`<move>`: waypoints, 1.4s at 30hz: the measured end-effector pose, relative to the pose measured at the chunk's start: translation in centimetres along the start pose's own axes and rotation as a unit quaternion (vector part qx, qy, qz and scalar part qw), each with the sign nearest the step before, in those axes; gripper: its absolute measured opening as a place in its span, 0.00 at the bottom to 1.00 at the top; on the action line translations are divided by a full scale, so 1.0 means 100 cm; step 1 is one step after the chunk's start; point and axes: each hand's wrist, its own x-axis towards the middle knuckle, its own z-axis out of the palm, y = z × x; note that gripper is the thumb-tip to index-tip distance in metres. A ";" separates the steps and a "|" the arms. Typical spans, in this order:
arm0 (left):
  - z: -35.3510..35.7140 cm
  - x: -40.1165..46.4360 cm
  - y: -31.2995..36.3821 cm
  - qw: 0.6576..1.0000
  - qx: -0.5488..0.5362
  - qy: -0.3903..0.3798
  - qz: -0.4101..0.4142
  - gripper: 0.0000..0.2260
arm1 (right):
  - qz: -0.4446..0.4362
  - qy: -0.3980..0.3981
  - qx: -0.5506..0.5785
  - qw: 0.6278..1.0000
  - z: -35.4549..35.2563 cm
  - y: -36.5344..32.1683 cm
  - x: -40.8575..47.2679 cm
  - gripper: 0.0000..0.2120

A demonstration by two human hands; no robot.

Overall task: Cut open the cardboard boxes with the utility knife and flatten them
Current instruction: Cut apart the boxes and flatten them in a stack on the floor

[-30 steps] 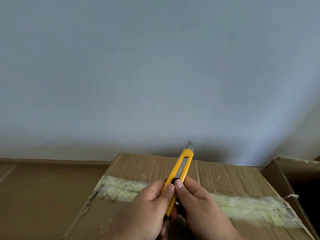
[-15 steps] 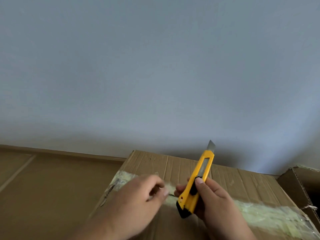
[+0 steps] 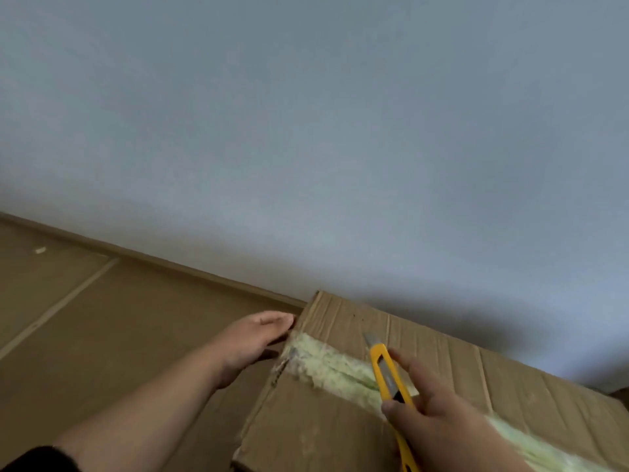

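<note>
Right now the person is gripping the knife (image 3: 388, 373) in the right hand (image 3: 439, 424), blade out and hovering just over the tape (image 3: 326, 366) along the box (image 3: 340, 430) top. The left hand (image 3: 253, 338) is lying flat with straight fingers against the box's left end, right where the tape ends. A cut running toward that end is likely risking those fingers, since the blade could slip off the edge; the box may also slide.
</note>
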 end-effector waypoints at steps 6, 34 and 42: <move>0.016 0.020 -0.004 0.999 -0.029 0.004 0.013 0.08 | 0.016 -0.037 -0.057 0.998 0.037 -0.033 0.013 0.32; 0.027 0.038 -0.016 1.000 0.007 0.024 0.015 0.15 | 0.005 -0.094 -0.056 0.994 0.074 -0.032 0.005 0.30; 0.026 0.036 -0.016 0.999 0.021 0.022 0.018 0.18 | -0.006 -0.104 -0.098 0.990 0.082 -0.042 0.004 0.32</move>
